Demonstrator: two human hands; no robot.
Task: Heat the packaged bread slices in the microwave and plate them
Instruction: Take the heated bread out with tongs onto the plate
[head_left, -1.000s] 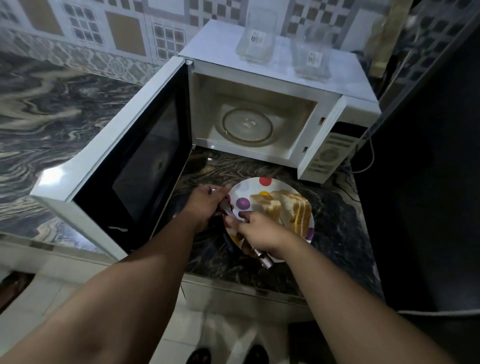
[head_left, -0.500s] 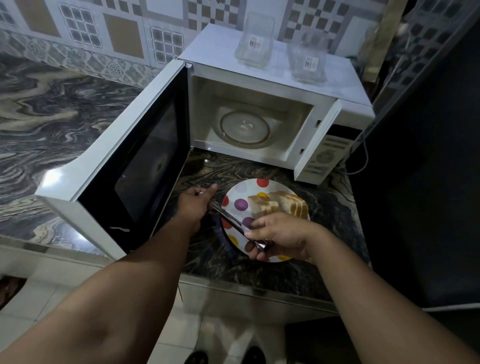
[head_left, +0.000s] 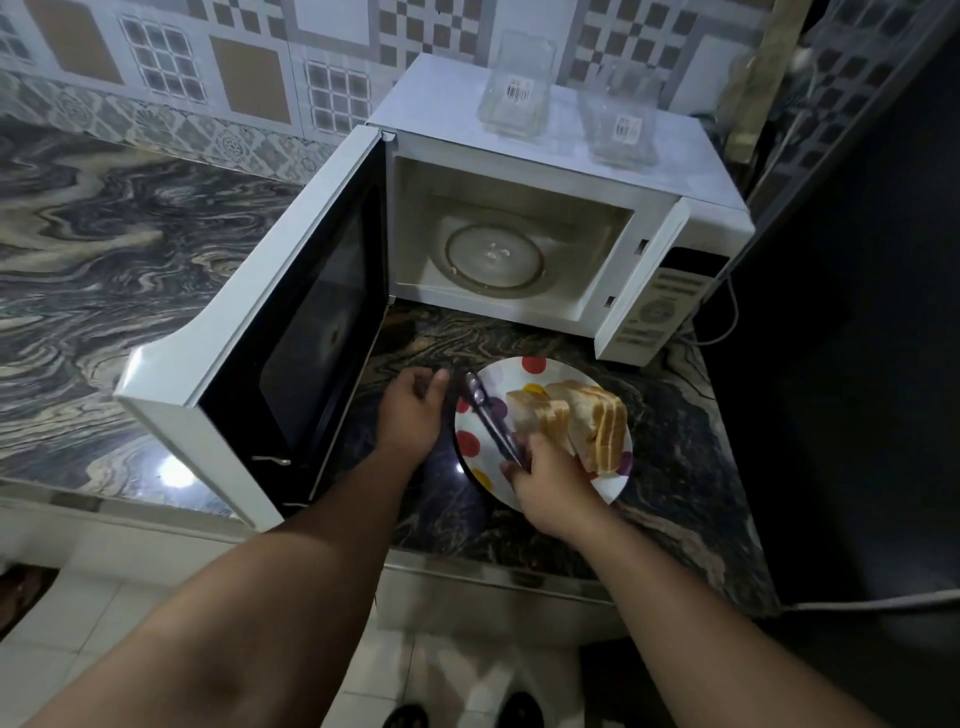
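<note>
Marbled desk (head_left: 670, 415) before the open microwave (head_left: 519, 208) carries the plate (head_left: 475, 452) of bread slices (head_left: 576, 421); right hand (head_left: 553, 486) grips tongs (head_left: 488, 415) closed, left hand (head_left: 413, 410) loose, empty, probably steadying.

1. Left glass container (head_left: 517, 83) on top of the microwave (head_left: 540, 150): white sticker with a barcode; digits too small to read.
2. Right glass container (head_left: 621, 119): white sticker, print too blurred to read.
3. Microwave control panel (head_left: 657, 312): rows of markings and a round dial, none legible.
4. No brand name or number readable anywhere.
</note>
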